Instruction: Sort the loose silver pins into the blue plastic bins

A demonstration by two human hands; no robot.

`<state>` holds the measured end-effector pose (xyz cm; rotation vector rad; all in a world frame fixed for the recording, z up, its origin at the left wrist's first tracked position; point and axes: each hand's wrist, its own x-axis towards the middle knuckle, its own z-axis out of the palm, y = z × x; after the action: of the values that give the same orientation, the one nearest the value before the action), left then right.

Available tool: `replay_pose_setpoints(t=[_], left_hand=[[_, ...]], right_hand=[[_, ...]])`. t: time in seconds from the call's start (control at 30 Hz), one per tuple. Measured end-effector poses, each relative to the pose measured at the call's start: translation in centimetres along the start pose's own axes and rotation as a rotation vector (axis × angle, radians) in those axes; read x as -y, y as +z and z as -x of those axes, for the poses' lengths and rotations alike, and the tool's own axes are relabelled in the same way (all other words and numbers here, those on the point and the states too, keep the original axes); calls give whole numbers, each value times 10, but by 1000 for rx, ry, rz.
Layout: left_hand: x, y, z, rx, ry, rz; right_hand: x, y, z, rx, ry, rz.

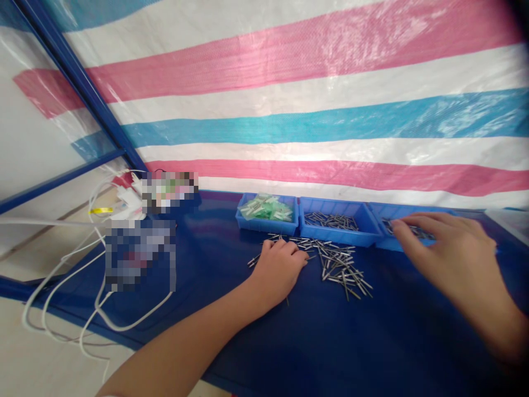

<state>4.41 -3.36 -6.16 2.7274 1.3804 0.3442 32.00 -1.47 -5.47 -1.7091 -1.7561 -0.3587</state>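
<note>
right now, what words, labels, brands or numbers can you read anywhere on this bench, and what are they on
No text can be read anywhere.
The two blurred patches beside the white cables: blurred out, unreadable.
The yellow tag on a cable: too small to read.
The blue bins: no label shows.

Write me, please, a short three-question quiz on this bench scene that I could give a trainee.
1. True or false: the left hand rests on the blue table at the edge of the loose metal pins.
2. Fill in: the left bin holds ___ parts.
3. Which bin does the right hand reach into? A left bin, B middle bin, C right bin.
Key: 1 true; 2 green; 3 C.
</note>
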Motion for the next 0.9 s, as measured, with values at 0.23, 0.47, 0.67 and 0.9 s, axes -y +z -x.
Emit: replay_pose_setpoints(t=[0.23,0.47,0.67,0.9], left_hand=[[-7,-8,-4,-145,-16,479],[-20,-8,-2,-228,-44,735],[-23,-7,-3,-203,-115,856],[-22,-10,-4,-154,-74,854]], right_hand=[[68,-3,29,315,-3,-574],[90,1,43,388,215,-949],[93,0,42,390,294,-1057],[89,-2,45,344,118,-904]])
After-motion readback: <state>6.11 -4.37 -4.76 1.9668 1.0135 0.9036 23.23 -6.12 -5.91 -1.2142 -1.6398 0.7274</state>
